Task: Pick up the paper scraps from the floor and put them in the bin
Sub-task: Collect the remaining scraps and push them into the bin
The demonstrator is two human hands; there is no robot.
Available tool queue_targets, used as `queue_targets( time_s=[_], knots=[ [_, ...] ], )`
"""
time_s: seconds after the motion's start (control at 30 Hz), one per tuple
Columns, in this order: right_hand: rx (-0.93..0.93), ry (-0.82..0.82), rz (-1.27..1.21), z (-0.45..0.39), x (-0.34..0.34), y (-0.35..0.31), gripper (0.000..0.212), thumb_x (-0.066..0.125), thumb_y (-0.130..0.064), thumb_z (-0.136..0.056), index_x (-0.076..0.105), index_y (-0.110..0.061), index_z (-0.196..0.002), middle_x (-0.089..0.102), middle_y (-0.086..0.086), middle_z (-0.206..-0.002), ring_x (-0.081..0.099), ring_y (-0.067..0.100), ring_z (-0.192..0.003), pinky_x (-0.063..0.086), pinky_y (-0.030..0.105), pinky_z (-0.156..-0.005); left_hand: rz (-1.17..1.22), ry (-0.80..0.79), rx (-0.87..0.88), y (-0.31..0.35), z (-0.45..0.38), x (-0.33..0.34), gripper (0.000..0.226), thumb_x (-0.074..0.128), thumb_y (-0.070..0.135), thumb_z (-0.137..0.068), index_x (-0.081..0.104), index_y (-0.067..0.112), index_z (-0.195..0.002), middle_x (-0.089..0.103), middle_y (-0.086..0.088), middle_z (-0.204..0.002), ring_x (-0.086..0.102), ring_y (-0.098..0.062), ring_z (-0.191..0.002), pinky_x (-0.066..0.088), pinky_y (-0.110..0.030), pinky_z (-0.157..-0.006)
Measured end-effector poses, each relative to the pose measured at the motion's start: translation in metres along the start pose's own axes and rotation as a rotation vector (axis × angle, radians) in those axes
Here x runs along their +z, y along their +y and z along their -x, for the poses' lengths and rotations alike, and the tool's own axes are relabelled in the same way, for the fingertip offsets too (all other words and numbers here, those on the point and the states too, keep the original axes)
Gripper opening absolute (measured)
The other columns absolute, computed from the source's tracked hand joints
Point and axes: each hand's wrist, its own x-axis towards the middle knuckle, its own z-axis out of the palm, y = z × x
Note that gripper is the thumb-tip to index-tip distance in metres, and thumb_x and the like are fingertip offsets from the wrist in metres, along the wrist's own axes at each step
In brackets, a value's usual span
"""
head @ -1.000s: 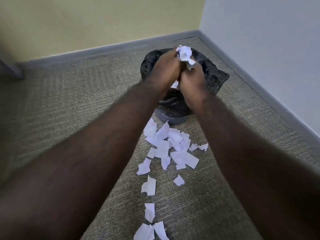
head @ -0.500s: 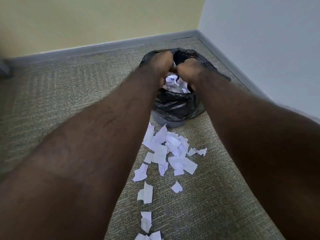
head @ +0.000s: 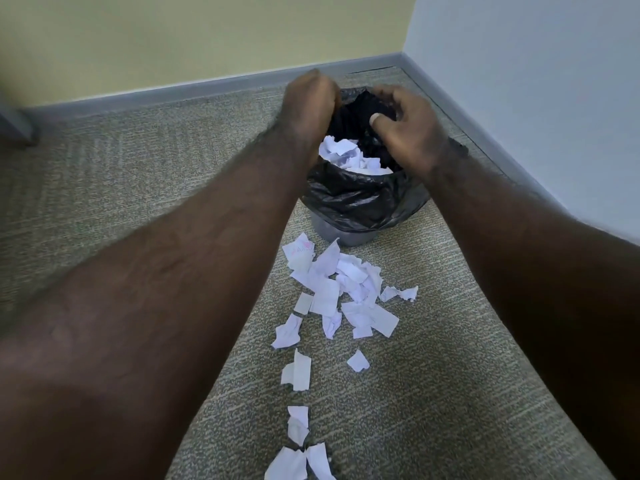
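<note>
White paper scraps (head: 341, 299) lie on the grey-beige carpet (head: 433, 393), and the nearest of them sit at the bottom edge of the view, a pair of torn pieces side by side with a small crumpled one just beyond. Farther out a folded piece and a little diamond-shaped bit lie apart from each other, and past these the scraps thicken into an overlapping heap that reaches almost to the foot of the bin (head: 360, 202). One piece at the heap's left corner carries faint pink marks. Two bare forearms run up either side of this trail, the scraps between them.

Beyond the heap stands the bin, a small grey tub lined with a black plastic bag (head: 349, 199) whose edge hangs crumpled over the rim. Inside it more white scraps (head: 346, 154) are piled, showing between the two wrists.

Both hands are over the mouth of the bin. The left hand (head: 308, 105) is turned knuckles-up at the left rim, fingers curled down out of sight, so I cannot tell whether it grips anything. The right hand (head: 405, 129) hovers over the right side with fingers spread and loosely bent, nothing in it.

Behind the bin a grey baseboard (head: 207, 88) meets a yellow wall (head: 207, 36) on the left and a pale blue wall (head: 536, 81) on the right, forming a corner.
</note>
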Motion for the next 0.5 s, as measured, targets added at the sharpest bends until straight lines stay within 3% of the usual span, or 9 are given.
queue_targets(
  time_s=[0.03,0.1,0.13,0.17,0.23,0.3,0.37,0.43,0.5],
  knots=[
    [-0.018,0.016,-0.012,0.002,-0.003,0.0,0.046,0.057,-0.03,-0.085,0.058,-0.027,-0.132,0.062,-0.007,-0.131,0.058,0.007,-0.12,0.046,0.033,-0.108,0.004,0.039,0.017,0.0,0.004,-0.003,0.039,0.042,0.004,-0.091,0.057,-0.004,-0.127,0.063,-0.024,-0.125,0.067,-0.036,-0.099,0.035,-0.021,-0.049],
    [-0.045,0.061,-0.054,0.006,-0.009,-0.003,0.042,0.055,-0.018,-0.089,0.059,-0.023,-0.131,0.061,-0.007,-0.131,0.056,0.003,-0.121,0.043,0.025,-0.109,0.068,0.115,0.033,-0.007,0.004,-0.007,0.053,0.044,-0.004,-0.089,0.047,0.004,-0.141,0.067,0.002,-0.096,0.065,-0.004,-0.055,0.029,-0.019,-0.043],
    [-0.061,0.096,-0.092,0.008,-0.012,-0.004,0.041,0.054,-0.012,-0.09,0.06,-0.02,-0.13,0.062,-0.005,-0.131,0.057,0.002,-0.12,0.043,0.022,-0.108,0.101,0.138,0.028,-0.01,0.004,-0.01,0.058,0.045,-0.005,-0.087,0.044,0.008,-0.144,0.058,0.015,-0.084,0.05,0.004,-0.038,0.03,-0.019,-0.044],
    [-0.067,0.141,-0.126,0.01,-0.015,-0.007,0.04,0.052,-0.007,-0.091,0.061,-0.016,-0.129,0.063,-0.003,-0.129,0.058,0.003,-0.118,0.044,0.02,-0.106,0.121,0.155,0.036,-0.012,0.005,-0.012,0.061,0.045,-0.006,-0.087,0.043,0.01,-0.146,0.053,0.02,-0.08,0.042,0.004,-0.033,0.031,-0.019,-0.046],
    [-0.079,0.232,-0.186,0.018,-0.021,-0.011,0.037,0.049,0.0,-0.091,0.063,-0.01,-0.125,0.066,0.002,-0.124,0.061,0.006,-0.114,0.047,0.02,-0.104,0.16,0.157,0.066,-0.018,0.007,-0.017,0.061,0.044,-0.007,-0.087,0.043,0.01,-0.146,0.064,0.016,-0.097,0.044,0.007,-0.041,0.037,-0.014,-0.048],
    [-0.089,0.335,-0.244,0.029,-0.028,-0.008,0.034,0.048,0.001,-0.09,0.066,-0.007,-0.118,0.069,0.006,-0.117,0.064,0.008,-0.109,0.05,0.021,-0.1,0.167,0.199,0.125,-0.025,0.009,-0.024,0.057,0.045,-0.009,-0.086,0.049,0.008,-0.14,0.062,-0.001,-0.13,0.055,0.011,-0.069,0.045,-0.006,-0.053],
    [-0.078,0.426,-0.271,0.046,-0.034,0.008,0.03,0.049,-0.001,-0.09,0.068,-0.007,-0.112,0.07,0.003,-0.108,0.065,0.008,-0.102,0.054,0.025,-0.094,0.208,0.302,0.194,-0.039,0.012,-0.034,0.049,0.046,-0.012,-0.082,0.059,0.004,-0.126,0.063,-0.008,-0.125,0.059,-0.001,-0.092,0.05,-0.007,-0.067],
    [-0.033,0.493,-0.281,0.068,-0.035,0.036,0.026,0.049,-0.002,-0.091,0.067,-0.01,-0.108,0.068,0.001,-0.101,0.065,0.01,-0.097,0.057,0.033,-0.091,0.231,0.395,0.247,-0.058,0.014,-0.047,0.04,0.047,-0.01,-0.077,0.064,0.001,-0.111,0.066,-0.008,-0.107,0.059,-0.011,-0.092,0.057,-0.021,-0.079],
    [0.05,0.5,-0.27,0.093,-0.031,0.071,0.022,0.05,-0.003,-0.094,0.066,-0.008,-0.108,0.068,0.005,-0.102,0.065,0.014,-0.096,0.058,0.041,-0.089,0.205,0.447,0.243,-0.083,0.016,-0.057,0.035,0.047,-0.01,-0.075,0.064,0.001,-0.104,0.065,-0.011,-0.102,0.059,-0.014,-0.091,0.056,-0.032,-0.087]
  ],
)
